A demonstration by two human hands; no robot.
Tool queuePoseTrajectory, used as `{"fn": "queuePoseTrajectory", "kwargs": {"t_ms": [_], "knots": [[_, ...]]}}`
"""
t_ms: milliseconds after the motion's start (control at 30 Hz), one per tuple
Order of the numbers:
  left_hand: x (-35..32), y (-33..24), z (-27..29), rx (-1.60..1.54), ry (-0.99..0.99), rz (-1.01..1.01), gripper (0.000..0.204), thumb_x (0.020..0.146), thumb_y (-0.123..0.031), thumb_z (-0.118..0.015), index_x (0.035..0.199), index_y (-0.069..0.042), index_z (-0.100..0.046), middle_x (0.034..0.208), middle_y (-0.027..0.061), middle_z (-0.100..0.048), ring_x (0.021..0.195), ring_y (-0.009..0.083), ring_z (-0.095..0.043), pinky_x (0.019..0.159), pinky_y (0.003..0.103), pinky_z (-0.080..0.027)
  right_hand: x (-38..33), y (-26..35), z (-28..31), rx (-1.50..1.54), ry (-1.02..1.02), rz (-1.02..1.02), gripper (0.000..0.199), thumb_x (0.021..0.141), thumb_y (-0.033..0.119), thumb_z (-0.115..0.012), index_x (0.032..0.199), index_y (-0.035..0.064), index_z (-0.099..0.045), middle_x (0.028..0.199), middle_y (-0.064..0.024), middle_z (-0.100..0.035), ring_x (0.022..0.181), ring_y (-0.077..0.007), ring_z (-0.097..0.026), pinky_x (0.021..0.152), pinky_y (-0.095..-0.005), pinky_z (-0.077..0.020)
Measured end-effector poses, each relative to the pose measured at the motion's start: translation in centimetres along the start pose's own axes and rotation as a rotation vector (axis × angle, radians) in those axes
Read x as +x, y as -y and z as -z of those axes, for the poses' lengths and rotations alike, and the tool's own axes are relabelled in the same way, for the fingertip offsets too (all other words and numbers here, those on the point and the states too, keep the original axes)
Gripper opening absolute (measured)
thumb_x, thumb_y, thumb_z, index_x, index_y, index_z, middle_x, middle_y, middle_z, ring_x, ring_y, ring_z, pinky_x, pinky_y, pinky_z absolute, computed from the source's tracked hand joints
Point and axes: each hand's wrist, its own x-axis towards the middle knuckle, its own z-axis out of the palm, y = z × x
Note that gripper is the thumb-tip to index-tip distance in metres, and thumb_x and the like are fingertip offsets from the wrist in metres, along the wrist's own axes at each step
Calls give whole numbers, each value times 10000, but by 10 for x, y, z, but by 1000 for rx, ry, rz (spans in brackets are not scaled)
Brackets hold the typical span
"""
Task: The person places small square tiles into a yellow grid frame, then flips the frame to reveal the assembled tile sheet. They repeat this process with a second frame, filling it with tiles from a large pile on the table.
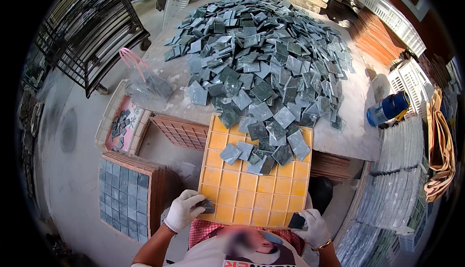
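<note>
A yellow grid tray [232,184] with raised ribs lies in front of me, one edge against my lap. My gloved left hand [183,211] grips a dark stone tile [207,205] at the tray's left edge. At the near right corner my gloved right hand [314,229] holds another dark tile [296,220]. Loose grey-green square tiles [262,112] spill from a large heap onto the tray's far half. The near rows of cells hold no tiles.
At left stands a stack of trays, the top one filled with tiles [123,194]. Behind it sits a basket [104,126] with small tile pieces, beside a clear plastic bag [155,87]. A blue jug [387,108], bundled sheets [382,199] and white crates [411,80] are at right.
</note>
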Motion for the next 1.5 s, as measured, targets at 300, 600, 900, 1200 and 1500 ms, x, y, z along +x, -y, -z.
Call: {"fn": "queuePoseTrajectory", "kwargs": {"t_ms": [300, 600, 900, 1200, 1500], "knots": [[-9, -2, -4, 251, 73, -195, 640, 542, -115, -822, 1130, -35, -583, 1124, 142, -467, 786, 280, -585, 688, 377, -516, -6, -6, -3, 14, 23, 15, 600, 668, 265, -790, 1181, 54, -560, 1111, -127, -531, 959, -304, -582, 810, -369, -503], [-14, 0, -6, 241, 92, -177, 612, 554, -91, -803, 1128, -43, -595, 1120, 145, -472, 802, 284, -572, 687, 384, -507, 5, 7, -16, -71, -26, 100, 526, 691, 261, -760, 1144, 47, -600, 1080, -120, -538, 958, -272, -583, 792, -356, -500], [-14, 3, -6, 260, 113, -245, 560, 601, -130, -782, 1130, -70, -610, 1098, 128, -478, 821, 273, -564, 715, 380, -495, 6, 16, 1, -271, 18, 22, 452, 720, 268, -729, 1113, 98, -583, 1010, -63, -540, 907, -254, -585, 753, -374, -482], [6, -10, 2, 262, 53, -225, 412, 628, -111, -731, 1013, -34, -605, 1045, 152, -519, 904, 339, -572, 746, 408, -500, 34, 11, -13, -148, 15, 341, 384, 696, 250, -730, 1020, 89, -604, 991, -42, -562, 892, -231, -571, 754, -354, -488], [2, -13, 3, 230, -26, -176, 371, 673, -107, -709, 1021, -43, -600, 1063, 138, -550, 931, 339, -569, 786, 428, -484, 33, 10, -4, -242, 23, 335, 623, 631, 347, -783, 1181, 144, -573, 1050, -21, -557, 959, -222, -542, 837, -356, -458]]}}
